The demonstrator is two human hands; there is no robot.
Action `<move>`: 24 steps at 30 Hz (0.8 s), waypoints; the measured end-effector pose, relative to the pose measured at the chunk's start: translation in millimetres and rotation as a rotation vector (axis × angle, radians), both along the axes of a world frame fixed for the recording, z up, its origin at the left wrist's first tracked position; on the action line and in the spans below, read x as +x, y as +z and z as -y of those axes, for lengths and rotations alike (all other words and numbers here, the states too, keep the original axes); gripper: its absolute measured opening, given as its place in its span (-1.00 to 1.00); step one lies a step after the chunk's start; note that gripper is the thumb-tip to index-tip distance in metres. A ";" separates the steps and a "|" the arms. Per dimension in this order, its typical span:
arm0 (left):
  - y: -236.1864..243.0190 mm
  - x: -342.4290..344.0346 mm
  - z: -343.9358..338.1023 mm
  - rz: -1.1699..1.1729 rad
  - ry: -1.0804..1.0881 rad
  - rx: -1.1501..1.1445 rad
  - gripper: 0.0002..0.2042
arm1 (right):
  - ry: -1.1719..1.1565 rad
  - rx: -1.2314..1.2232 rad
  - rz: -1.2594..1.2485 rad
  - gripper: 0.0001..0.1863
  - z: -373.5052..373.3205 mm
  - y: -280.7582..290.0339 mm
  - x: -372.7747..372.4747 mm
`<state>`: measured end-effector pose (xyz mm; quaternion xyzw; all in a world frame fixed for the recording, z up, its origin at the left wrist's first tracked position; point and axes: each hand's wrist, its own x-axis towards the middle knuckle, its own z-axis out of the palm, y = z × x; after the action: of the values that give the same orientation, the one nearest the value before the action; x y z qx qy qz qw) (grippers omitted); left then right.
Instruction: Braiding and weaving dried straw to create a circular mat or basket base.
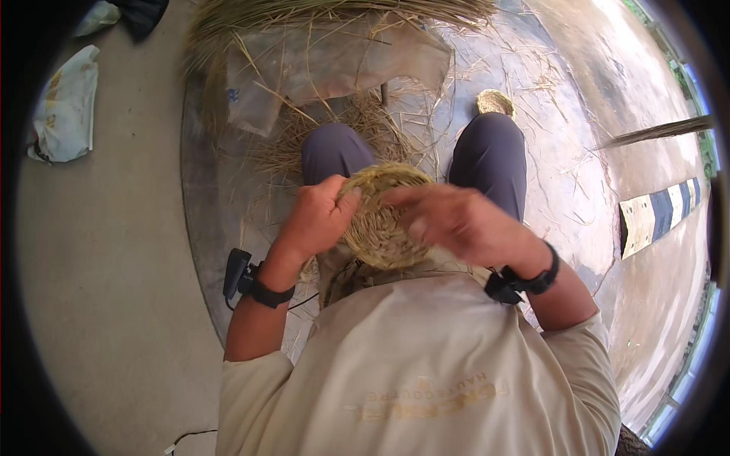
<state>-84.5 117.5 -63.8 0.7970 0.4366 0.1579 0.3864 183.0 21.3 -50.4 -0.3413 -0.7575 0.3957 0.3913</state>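
Observation:
A round coiled straw disc [378,220], pale green-yellow, is held upright above my lap. My left hand [318,217] grips its left rim, thumb across the front. My right hand [460,224] lies over its right side, fingers pressing on the coils. Loose straw ends hang under the disc toward my beige shirt. Both wrists carry black bands with small black devices. My knees in grey trousers [490,152] show beyond the disc.
A heap of dry straw [319,15] and a clear plastic sheet [334,64] lie ahead of my knees. A small finished woven coil [495,102] sits by my right knee. A white bag [68,106] lies at the left on the concrete.

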 end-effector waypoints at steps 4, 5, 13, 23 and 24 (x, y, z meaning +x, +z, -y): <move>-10.1 -8.1 -7.1 0.132 0.134 0.065 -0.77 | -0.536 -0.429 -0.128 -0.71 16.0 7.8 32.0; -9.6 -8.4 -8.2 0.100 0.131 0.102 -0.77 | -0.580 -0.513 -0.202 -0.70 17.6 7.9 31.7; 14.4 5.5 3.2 0.042 0.070 0.186 -0.75 | -0.362 -0.390 -0.006 -0.76 9.0 9.1 -26.9; 17.5 10.5 11.2 0.085 0.048 0.192 -0.78 | -0.299 -0.293 0.067 -0.79 7.8 4.8 -34.3; 18.0 10.8 11.9 0.081 0.048 0.206 -0.79 | -0.299 -0.293 0.063 -0.79 8.8 5.2 -34.7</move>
<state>-73.7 105.6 -45.8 0.8147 0.4210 0.2434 0.3160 148.3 12.5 -45.1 -0.5154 -0.6448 0.4283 0.3678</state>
